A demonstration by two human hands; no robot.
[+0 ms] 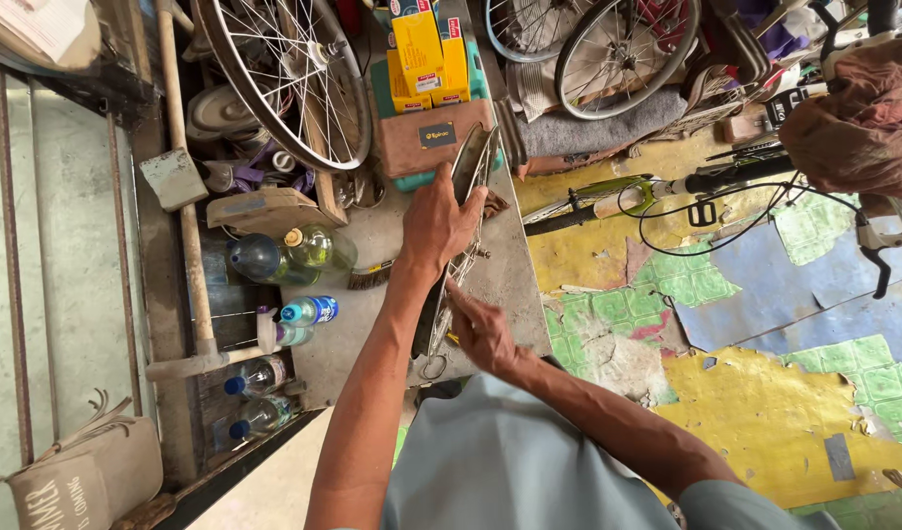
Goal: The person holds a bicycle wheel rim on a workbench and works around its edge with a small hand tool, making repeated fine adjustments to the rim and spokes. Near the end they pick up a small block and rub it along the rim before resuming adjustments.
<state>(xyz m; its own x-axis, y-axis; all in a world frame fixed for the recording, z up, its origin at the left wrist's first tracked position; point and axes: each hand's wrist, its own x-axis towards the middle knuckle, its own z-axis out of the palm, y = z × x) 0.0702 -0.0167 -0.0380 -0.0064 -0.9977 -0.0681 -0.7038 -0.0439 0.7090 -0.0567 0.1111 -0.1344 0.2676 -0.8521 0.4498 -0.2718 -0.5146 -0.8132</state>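
the left hand [439, 224] is closed around the upper part of a long curved metal bicycle mudguard [468, 172], which lies lengthwise on the grey bench [510, 280]. the right hand [482, 332] pinches its lower end with fingers narrowed near the thin wire stays. plastic bottles [292, 257] stand just left of the bench, and a spoked wheel [286, 74] leans beyond them.

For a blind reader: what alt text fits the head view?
Seen from above, a person's left hand grips a long curved metal bicycle mudguard on a grey workbench, while the right hand touches its lower end. Plastic bottles and spoked wheels surround it.
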